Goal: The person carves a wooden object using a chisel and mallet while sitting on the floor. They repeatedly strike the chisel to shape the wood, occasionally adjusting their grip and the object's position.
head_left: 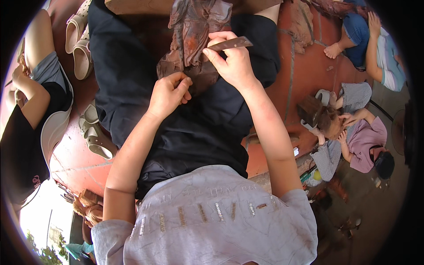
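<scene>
Well, far left: a person in black (20, 132) is sitting at the edge of my view.
Clogs: a beige pair (82, 59) is lying on the red tiled floor (75, 152), and an olive pair (98, 140) is lying nearer the worker's body.
Left hand: the left hand (169, 93) is curling its fingers inward just beside the carving's lower end; I can't tell whether it is gripping anything.
Carving: the dark wooden carving (198, 33) is sitting between the black-trousered legs (121, 79), its lower end pointing toward the worker.
Right hand: the right hand (234, 62) is gripping a flat brown strip (233, 43) between thumb and fingers, over the carving's right side.
Far right: a person in purple (366, 143) is touching a brown wooden piece (332, 123).
</scene>
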Available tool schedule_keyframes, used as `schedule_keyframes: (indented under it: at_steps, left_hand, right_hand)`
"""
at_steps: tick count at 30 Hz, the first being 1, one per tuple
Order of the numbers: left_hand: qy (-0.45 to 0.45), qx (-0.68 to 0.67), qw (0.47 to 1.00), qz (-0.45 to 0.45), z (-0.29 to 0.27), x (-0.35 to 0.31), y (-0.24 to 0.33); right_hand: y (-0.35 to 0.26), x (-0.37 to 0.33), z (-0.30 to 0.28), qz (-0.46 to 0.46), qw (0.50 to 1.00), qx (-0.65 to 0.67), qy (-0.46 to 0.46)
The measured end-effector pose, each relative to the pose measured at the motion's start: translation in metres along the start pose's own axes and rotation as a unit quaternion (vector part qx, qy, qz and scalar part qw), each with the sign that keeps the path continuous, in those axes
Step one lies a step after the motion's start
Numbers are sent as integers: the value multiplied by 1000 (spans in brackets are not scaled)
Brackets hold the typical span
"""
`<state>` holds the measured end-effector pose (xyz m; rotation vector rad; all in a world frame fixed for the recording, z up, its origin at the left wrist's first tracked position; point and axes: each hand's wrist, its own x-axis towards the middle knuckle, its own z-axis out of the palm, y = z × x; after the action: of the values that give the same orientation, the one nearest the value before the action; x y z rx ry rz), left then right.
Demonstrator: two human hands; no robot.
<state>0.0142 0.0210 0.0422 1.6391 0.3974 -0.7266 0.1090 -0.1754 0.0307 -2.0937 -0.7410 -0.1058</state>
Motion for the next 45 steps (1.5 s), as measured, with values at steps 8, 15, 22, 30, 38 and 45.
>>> schedule_keyframes:
  at_steps: [8,15,22,30,38,45]
  left_hand:
    - [10,1,1000,-6,2,-3,1]
    - [7,4,1000,-5,3,-3,-1]
    - [7,11,1000,9,1,-1,-2]
    - [11,11,1000,-1,0,-1,0]
    - [16,19,1000,-18,1,-3,3]
    - [15,10,1000,-13,3,-2,0]
  right_hand:
    - [-2,3,3,82,996,26,36]
    - [-1,7,-2,157,986,48,20]
    - [-5,8,-4,81,997,-1,2]
    - [-2,-3,5,48,997,41,40]
    - [6,-10,4,76,988,123,48]
    - [10,0,-1,188,970,154,22]
